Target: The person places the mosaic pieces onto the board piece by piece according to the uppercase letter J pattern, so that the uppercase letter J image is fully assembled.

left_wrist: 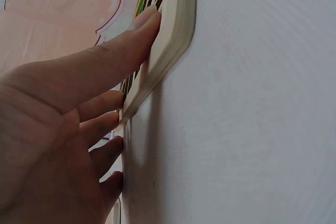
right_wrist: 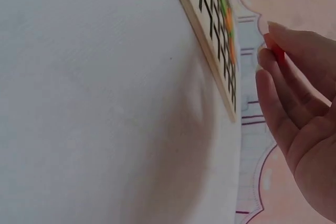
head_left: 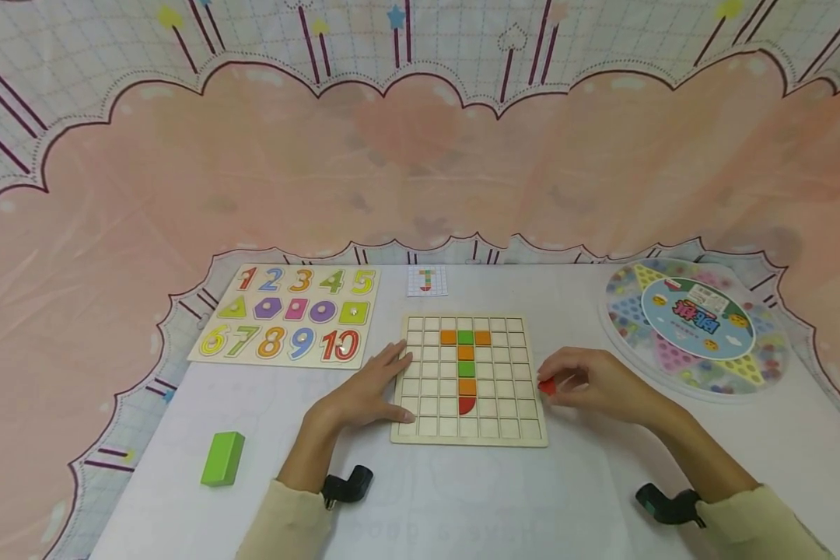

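Note:
A square wooden grid board (head_left: 509,389) lies on the table in front of me. Orange and green square tiles form a bar and a stem on it, with a red rounded tile (head_left: 466,405) at the stem's bottom. My left hand (head_left: 364,393) rests on the board's left edge, thumb (left_wrist: 144,22) on the top face and fingers spread along the side. Just off the board's right edge, my right hand (head_left: 595,381) pinches a small red piece (right_wrist: 277,51) between thumb and fingertips; the fingers hide most of its shape.
Behind the board lies a small pattern card (head_left: 427,281). A number and shape puzzle board (head_left: 252,327) is at the back left, and a round clear case (head_left: 696,327) with coloured pieces at the back right. One green block (head_left: 222,459) sits at the front left.

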`<state>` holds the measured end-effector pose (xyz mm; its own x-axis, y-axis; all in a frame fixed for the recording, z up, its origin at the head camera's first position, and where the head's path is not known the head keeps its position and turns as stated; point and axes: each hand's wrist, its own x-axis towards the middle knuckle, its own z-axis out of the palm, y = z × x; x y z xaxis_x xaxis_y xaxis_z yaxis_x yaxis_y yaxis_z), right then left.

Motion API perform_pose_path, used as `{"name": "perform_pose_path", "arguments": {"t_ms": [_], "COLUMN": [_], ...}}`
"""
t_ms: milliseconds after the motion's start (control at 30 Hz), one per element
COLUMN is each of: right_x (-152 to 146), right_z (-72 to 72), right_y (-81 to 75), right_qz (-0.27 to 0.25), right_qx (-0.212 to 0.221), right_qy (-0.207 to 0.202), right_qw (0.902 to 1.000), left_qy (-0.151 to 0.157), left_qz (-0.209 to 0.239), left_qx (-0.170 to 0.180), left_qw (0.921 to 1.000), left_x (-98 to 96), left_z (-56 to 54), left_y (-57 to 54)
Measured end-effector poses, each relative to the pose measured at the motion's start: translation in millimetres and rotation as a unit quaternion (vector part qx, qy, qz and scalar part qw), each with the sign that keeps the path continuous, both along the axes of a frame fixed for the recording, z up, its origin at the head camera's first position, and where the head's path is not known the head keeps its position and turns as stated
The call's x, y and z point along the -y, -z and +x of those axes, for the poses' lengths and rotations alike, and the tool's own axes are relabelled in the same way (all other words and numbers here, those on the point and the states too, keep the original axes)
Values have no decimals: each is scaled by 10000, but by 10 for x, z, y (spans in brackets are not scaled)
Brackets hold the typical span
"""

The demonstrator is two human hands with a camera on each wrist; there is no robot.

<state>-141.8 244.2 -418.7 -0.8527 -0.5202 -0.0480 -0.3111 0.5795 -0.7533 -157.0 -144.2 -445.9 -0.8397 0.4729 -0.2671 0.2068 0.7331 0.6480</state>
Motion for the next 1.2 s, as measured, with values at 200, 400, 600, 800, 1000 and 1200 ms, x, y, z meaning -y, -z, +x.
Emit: {"name": "perform_pose_path", "arguments": {"t_ms": [200, 400, 600, 800, 1000, 1200], "right_x": [120, 264, 402, 559, 708, 803], "right_z": [-66, -126, -160, -173, -183, -187], "right_y": [-16, -1, 42, 75, 92, 90], "right_qz": [36, -153, -306, -340, -299, -410], "right_qx": [-33, 182, 372, 324, 254, 98], "right_qy": [16, -5, -249, -320, -225, -418], "right_qw": [10000, 9997, 9985, 9984, 9990, 9982], "left_qy": [54, 50, 46, 47, 26, 10], "left_qz": [-8, -41, -59, -76, -54, -31], "left_qx": [-16, -15, -6, -30, 11, 33], "left_qw": [10000, 10000, 10000, 10000, 10000, 10000], "left_x": [-3, -7, -7, 8, 14, 5], "left_z": [-6, -23, -30, -23, -19, -13], "left_y": [-12, -19, -19, -22, -27, -28]}}
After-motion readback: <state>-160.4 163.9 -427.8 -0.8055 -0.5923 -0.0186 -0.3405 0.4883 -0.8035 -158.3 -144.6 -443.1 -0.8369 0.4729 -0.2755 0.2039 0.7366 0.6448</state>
